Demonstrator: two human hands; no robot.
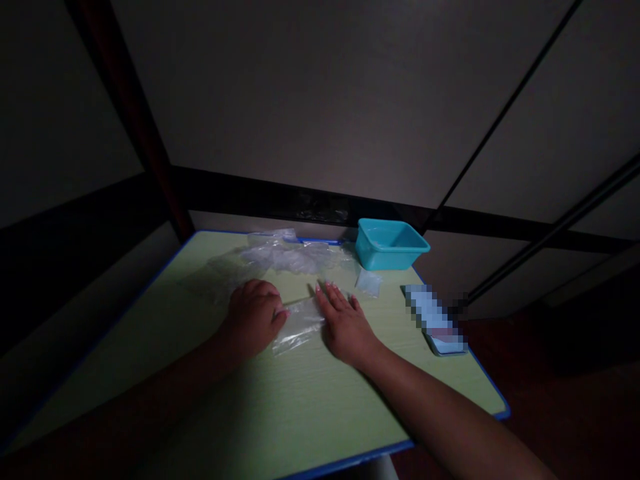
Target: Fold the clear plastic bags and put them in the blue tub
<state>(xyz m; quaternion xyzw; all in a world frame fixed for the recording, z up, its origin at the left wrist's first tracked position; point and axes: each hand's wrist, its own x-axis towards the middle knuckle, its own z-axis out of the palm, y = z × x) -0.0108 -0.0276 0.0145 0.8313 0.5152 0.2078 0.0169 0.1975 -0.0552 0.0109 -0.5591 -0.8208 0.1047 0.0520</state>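
Note:
A clear plastic bag (299, 325) lies flat on the green table between my two hands. My left hand (255, 316) is closed, with thumb and fingers pinching the bag's left edge. Over the bag's right end, my right hand (345, 325) rests flat with its fingers stretched out and pointing away from me. Just beyond both hands spreads a loose heap of clear plastic bags (285, 257). A small pale folded packet or bag (369, 283) lies past my right fingertips.
A turquoise plastic basket (387, 257) stands at the table's back right corner. Along the right edge lies a phone-like flat object (437, 323), partly blurred out. The green table (280, 413) has a blue rim and stands close to dark panelled cabinets (300, 100).

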